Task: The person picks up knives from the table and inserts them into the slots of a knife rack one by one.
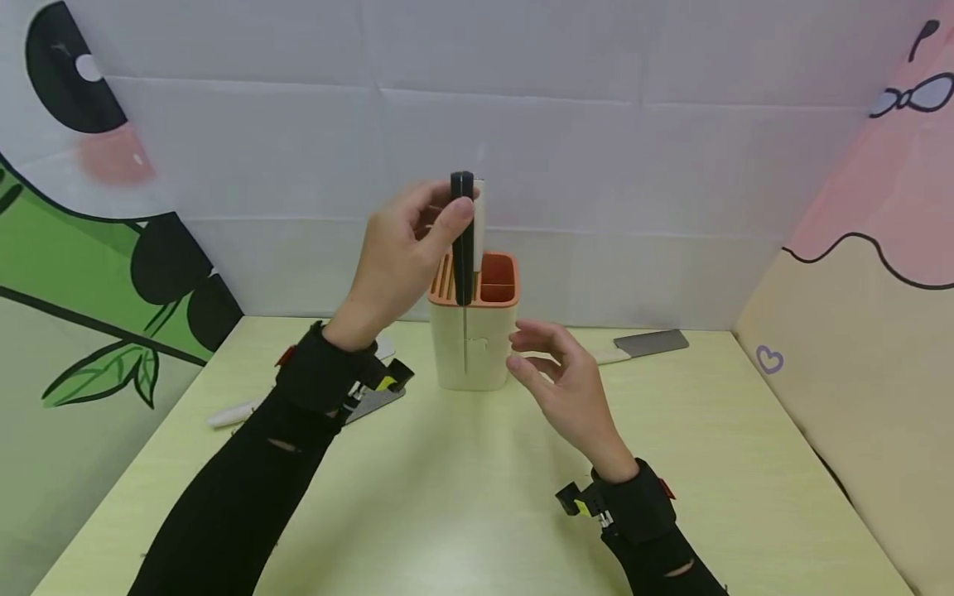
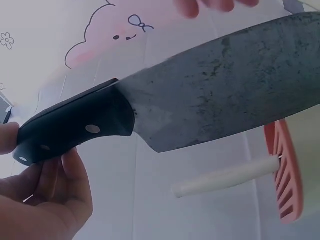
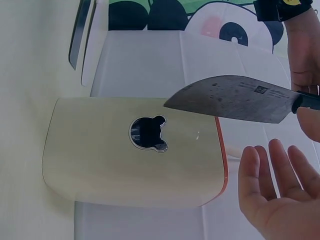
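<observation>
My left hand (image 1: 395, 257) holds a kitchen knife (image 2: 215, 85) by its black riveted handle, thumb on one side and fingers on the other. Its broad, stained blade points down in front of a cream knife holder (image 1: 447, 356) with an orange slotted top, apart from the slots. A white-handled utensil (image 1: 479, 223) stands in the holder, just behind the black handle; its lower part is hidden. My right hand (image 1: 562, 381) hovers beside the holder's right side, fingers loosely bent and holding nothing. In the right wrist view, a dark bear-shaped window (image 3: 146, 133) shows on the holder.
A grey blade (image 1: 651, 343) with a pale handle lies on the table right of the holder. To the left, another white handle (image 1: 234, 414) and a grey blade (image 1: 376, 403) are partly covered by my left forearm. Printed cloth walls (image 1: 507, 157) stand behind and beside the table.
</observation>
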Demonstrator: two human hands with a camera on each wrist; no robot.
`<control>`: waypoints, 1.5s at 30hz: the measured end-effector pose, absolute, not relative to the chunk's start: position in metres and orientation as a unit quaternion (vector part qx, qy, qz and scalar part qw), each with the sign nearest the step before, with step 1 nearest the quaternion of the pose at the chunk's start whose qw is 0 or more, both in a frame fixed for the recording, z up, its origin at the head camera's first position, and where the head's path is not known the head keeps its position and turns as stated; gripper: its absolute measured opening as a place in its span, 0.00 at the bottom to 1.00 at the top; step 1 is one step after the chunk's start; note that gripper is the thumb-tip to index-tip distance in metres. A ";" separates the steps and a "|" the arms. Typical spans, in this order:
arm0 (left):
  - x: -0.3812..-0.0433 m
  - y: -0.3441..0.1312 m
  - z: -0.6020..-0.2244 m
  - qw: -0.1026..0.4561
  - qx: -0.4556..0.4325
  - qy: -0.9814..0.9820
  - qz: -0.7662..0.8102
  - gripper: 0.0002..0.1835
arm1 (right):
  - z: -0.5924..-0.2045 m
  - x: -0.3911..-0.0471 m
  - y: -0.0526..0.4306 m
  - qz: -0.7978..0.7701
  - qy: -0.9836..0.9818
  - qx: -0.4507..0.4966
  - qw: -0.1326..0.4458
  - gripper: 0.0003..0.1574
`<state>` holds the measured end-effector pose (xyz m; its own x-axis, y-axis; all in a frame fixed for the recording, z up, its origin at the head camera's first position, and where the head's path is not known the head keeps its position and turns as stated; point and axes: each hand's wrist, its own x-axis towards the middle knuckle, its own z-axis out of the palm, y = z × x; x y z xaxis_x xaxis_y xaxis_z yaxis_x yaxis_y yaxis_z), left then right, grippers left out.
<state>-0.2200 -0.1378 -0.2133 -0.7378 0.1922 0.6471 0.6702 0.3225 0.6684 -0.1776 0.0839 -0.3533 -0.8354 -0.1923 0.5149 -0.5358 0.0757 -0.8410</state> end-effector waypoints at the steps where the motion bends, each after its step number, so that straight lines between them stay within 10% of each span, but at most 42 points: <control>1: -0.222 -0.140 -0.207 0.236 -0.275 -0.780 -0.510 0.17 | -0.353 -0.178 0.084 0.633 -0.719 0.253 0.135 0.28; 24: -0.257 -0.148 -0.130 0.208 -0.244 -0.794 -0.516 0.21 | -0.355 -0.178 0.083 0.632 -0.723 0.250 0.126 0.27; 45: -0.284 -0.150 -0.153 0.199 -0.240 -0.813 -0.491 0.22 | -0.356 -0.178 0.083 0.633 -0.723 0.249 0.121 0.27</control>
<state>-0.2839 -0.1502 -0.1534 -0.8061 0.1952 0.5587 0.5853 0.4024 0.7039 -0.1780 0.0826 -0.3559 -0.8463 -0.2070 0.4908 -0.5139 0.0746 -0.8546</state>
